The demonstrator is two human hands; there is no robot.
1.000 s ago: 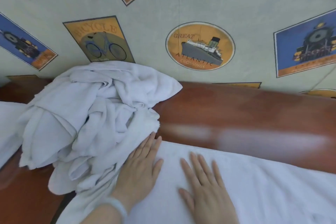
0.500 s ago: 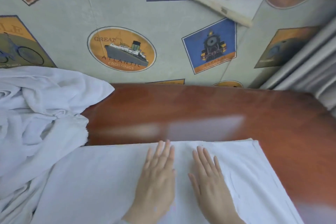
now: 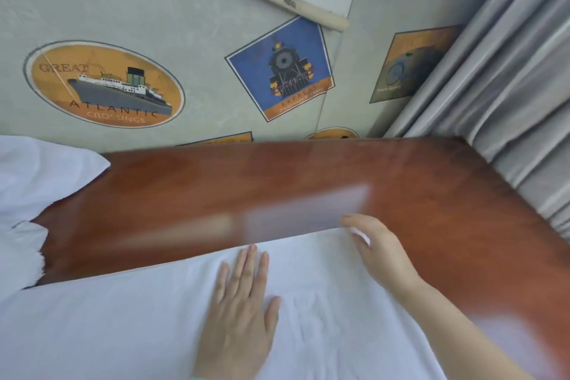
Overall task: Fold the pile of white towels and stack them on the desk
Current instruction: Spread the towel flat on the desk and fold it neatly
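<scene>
- Where the surface ends at the far side, the wall [image 3: 197, 28] with its printed ship and train emblems closes it off, so nothing can be pushed past that edge.
- The surface [image 3: 308, 176] is bare, glossy wood between the wall and the towel, and bare again to the right of the towel. This looks like the open room for folding and for a stack.
- The towel [image 3: 117, 333] lies spread flat along the near side, its far edge straight and its far right corner just inside the surface's bare part. It appears smoothed but not yet folded.
- The curtain [image 3: 512, 95] hangs along the right side and hems in the far right corner, so a wide sweep that way would likely brush it.
- The pile [image 3: 34, 182] sits at the left edge, crumpled, and only partly in view. No folded stack shows anywhere, so the task seems to be at an early stage, with this towel and the pile to do.
- The left hand [image 3: 240, 302] lies flat on the middle of the towel, fingers straight and close together, pressing it down.
- The right hand [image 3: 381, 248] curls round the towel's far right corner, a bit of white showing under the thumb. It seems ready to lift that corner for the first fold.
</scene>
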